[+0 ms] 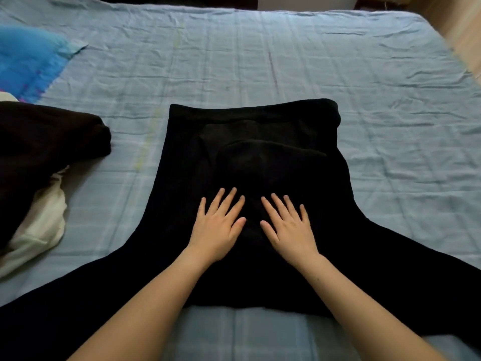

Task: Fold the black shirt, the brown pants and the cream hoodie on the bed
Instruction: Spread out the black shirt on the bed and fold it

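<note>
The left hand [218, 230] and right hand [289, 230], grips apart, press the black shirt [260, 121]; brown pants [39, 142] overlie cream hoodie [44, 220] nearby.

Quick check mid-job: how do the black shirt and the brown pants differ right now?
The black shirt lies spread flat in the middle; the brown pants sit bunched in a heap at the left. The left hand and right hand press flat on the shirt; neither touches the pants. The shirt lies straight on the blue sheet; the pants partly cover the cream hoodie. Both are dark garments.
</note>
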Action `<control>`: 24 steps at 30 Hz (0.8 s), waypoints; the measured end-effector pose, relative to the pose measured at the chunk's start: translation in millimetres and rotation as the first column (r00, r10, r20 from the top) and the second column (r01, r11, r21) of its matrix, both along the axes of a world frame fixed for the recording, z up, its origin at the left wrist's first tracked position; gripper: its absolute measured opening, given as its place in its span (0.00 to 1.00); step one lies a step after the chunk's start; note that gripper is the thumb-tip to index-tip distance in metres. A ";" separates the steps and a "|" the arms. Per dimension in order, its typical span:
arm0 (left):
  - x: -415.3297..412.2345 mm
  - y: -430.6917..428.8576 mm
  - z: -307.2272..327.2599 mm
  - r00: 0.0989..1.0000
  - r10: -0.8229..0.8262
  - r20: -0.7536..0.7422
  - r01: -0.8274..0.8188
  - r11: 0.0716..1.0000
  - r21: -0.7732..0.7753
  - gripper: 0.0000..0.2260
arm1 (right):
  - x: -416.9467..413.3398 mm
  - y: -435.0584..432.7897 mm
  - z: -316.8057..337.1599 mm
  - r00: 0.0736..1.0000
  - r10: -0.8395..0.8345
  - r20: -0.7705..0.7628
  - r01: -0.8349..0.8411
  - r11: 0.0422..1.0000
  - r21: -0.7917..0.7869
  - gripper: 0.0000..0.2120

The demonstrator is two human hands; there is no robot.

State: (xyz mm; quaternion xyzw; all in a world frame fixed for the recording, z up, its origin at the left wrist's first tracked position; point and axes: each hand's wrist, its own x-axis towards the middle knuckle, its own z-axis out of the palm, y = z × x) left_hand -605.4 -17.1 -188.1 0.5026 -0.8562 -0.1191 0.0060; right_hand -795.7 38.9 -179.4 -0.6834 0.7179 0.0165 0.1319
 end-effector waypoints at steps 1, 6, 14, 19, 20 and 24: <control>0.0 -0.6 0.0 1.000 -0.012 -0.020 0.013 1.000 0.012 0.27 | -1.4 -1.3 -2.2 1.000 0.007 -0.003 -0.007 1.000 -0.003 0.28; 26.5 26.6 32.5 0.955 -0.141 -0.260 0.134 0.990 -0.042 0.27 | 0.1 40.8 31.5 0.964 0.068 0.258 -0.006 0.973 -0.232 0.28; 82.3 93.0 23.0 0.948 -0.311 -0.067 0.315 0.947 0.065 0.39 | -3.6 116.3 16.1 0.945 0.165 0.281 -0.154 0.986 -0.062 0.40; 80.6 113.4 30.4 0.941 -0.298 -0.163 0.303 0.953 0.007 0.24 | -0.5 133.2 23.9 0.903 0.126 0.410 -0.082 0.989 -0.122 0.26; 82.8 119.8 32.6 0.940 -0.292 -0.179 0.298 0.954 0.008 0.24 | -0.2 138.6 28.5 0.903 0.125 0.412 -0.082 0.989 -0.121 0.25; 91.5 157.3 44.7 0.927 -0.332 -0.173 0.331 0.943 -0.038 0.24 | 0.3 174.0 46.4 0.903 0.180 0.390 -0.146 0.982 -0.117 0.25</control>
